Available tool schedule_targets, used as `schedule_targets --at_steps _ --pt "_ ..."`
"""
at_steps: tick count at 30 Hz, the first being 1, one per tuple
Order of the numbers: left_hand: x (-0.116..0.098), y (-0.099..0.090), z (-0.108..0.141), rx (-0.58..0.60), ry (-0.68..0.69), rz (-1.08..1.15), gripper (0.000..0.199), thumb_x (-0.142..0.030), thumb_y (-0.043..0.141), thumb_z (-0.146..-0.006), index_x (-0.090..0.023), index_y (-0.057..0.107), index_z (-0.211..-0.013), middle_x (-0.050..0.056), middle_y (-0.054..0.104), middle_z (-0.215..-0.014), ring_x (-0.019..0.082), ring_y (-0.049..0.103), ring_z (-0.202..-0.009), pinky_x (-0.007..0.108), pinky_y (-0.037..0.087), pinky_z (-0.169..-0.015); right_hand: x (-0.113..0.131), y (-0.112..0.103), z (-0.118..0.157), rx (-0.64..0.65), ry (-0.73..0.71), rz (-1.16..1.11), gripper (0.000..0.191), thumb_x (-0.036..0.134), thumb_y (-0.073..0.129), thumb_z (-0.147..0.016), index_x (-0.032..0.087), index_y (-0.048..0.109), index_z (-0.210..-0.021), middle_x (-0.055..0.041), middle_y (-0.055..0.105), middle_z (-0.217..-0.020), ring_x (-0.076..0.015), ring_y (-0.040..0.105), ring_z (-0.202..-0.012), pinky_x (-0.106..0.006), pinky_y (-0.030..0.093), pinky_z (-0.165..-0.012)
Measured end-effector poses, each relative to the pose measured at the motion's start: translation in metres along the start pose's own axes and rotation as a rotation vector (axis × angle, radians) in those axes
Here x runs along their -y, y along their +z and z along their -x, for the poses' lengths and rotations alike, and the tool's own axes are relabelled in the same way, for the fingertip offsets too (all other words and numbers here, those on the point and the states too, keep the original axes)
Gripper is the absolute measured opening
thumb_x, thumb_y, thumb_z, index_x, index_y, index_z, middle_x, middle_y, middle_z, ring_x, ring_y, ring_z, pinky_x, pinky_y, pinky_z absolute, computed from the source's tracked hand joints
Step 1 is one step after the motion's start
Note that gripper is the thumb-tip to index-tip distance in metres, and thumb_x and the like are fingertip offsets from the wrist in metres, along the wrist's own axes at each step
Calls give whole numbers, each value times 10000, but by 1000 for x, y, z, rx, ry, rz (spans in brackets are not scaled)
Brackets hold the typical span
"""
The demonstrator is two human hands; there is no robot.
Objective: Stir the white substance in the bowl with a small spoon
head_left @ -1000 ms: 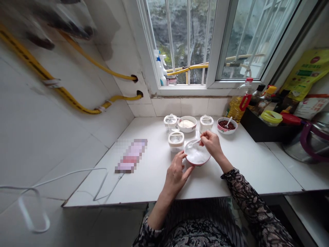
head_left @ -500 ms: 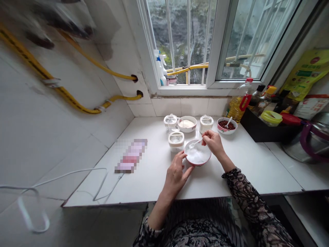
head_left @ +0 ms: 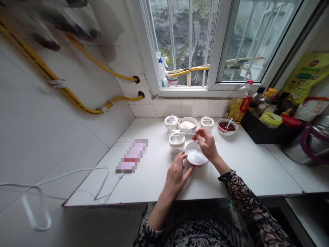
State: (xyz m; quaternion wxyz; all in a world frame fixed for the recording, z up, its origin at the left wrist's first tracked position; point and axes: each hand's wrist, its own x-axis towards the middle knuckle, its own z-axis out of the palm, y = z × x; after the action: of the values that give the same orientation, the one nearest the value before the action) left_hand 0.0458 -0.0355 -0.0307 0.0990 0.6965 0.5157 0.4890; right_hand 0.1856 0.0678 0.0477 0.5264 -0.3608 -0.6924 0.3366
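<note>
My left hand [head_left: 176,175] grips the white, red-rimmed round ceramic bowl [head_left: 195,165] at its left side; my right hand [head_left: 207,144] pinches closed just above it

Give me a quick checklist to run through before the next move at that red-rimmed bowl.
1. Bowl secured: ok. The left hand has its fingers against the rim of the red-rimmed bowl.
2. Contents in place: ok. The white contents lie inside the bowl.
3. Right-hand grip: cannot tell. The right hand pinches above the bowl, but whatever it holds is too small to make out.
4. Room around the bowl: not ok. The lidded jar stands very close to the rim and might get knocked.
5. Bowl flat on the white counter: cannot tell from this view.
</note>
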Motion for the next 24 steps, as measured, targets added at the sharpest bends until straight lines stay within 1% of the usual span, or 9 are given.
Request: schedule_targets --at_steps 2,4,7,10,13,15,18,20,24 --pt "0 0 0 0 9 -8 409 -203 659 -867 -228 482 -1234 131 574 -1327 260 643 -1159 301 651 -693 1 4 3 82 -168 184 65 225 472 -895 224 533 -873 -51 713 -780 -195 664 -767 -384 493 -884" --pt "0 0 0 -1 13 -10 409 -208 657 -870 -229 480 -1238 131 574 -1325 256 647 -1152 297 651 -689 2 6 5 151 -306 319 129 177 440 -908 225 544 -849 -47 711 -775 -190 656 -748 -414 445 -974" --pt "-1 0 0 1 10 -4 402 -210 654 -874 -233 481 -1236 129 574 -1328 262 642 -1163 301 652 -696 3 0 7 120 -376 366 153 179 429 -913 226 558 -845 -40 703 -768 -191 650 -750 -403 444 -974" --pt "-1 -1 0 3 0 -6 401 -206 659 -872 -231 485 -1232 134 569 -1343 270 632 -1185 311 654 -708 4 -10 7 -7 -296 335 98 189 486 -855 224 573 -828 -35 687 -727 -212 649 -791 -369 489 -868" --pt "-1 -1 0 15 -10 4 410 -191 669 -863 -229 488 -1229 136 563 -1357 273 628 -1192 313 655 -712 1 -19 6 -94 -128 270 70 186 511 -771 220 572 -778 -15 657 -662 -198 644 -692 -332 517 -739" --pt "-1 -2 -1 20 -10 15 414 -180 676 -857 -225 489 -1223 137 562 -1357 277 624 -1197 310 654 -708 -2 -20 5 -96 10 189 63 189 512 -741 216 568 -754 0 649 -619 -177 641 -612 -302 521 -659" --pt "-1 -2 -1 13 -3 21 415 -177 682 -855 -223 490 -1220 139 565 -1348 276 629 -1185 303 652 -700 -3 -18 4 -30 174 51 50 206 527 -723 206 575 -738 6 658 -566 -163 644 -546 -276 522 -590" --pt "0 -1 0 7 0 19 420 -180 683 -856 -226 489 -1225 138 565 -1346 273 632 -1177 301 650 -698 -1 -16 3 2 227 -27 54 228 542 -715 200 584 -734 -1 676 -565 -161 654 -543 -270 528 -582" --pt "0 0 0 2 4 17 419 -187 676 -858 -226 488 -1230 140 567 -1341 270 634 -1170 304 650 -697 2 -18 2 -15 250 -119 67 246 554 -698 197 587 -731 -5 696 -575 -153 659 -534 -265 540 -588"
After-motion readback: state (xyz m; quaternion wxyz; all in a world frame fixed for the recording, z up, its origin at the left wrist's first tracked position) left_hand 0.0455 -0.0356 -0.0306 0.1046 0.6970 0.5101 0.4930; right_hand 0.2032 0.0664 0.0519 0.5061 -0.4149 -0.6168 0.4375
